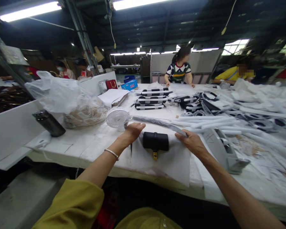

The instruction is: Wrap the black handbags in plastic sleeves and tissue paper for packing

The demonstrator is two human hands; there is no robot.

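My left hand and my right hand each grip one end of a long dark strap wrapped in clear film, held just above the table. Below the strap, between my hands, a small black pouch with a gold clasp lies on a white cloth sheet that hangs over the table's near edge. Both hands have their fingers curled round the strap.
A small white fan stands left of my left hand. A full plastic bag and a dark flask lie further left. Striped black-and-white bags are stacked behind; wrapped straps and paper cover the right. Other people work across the table.
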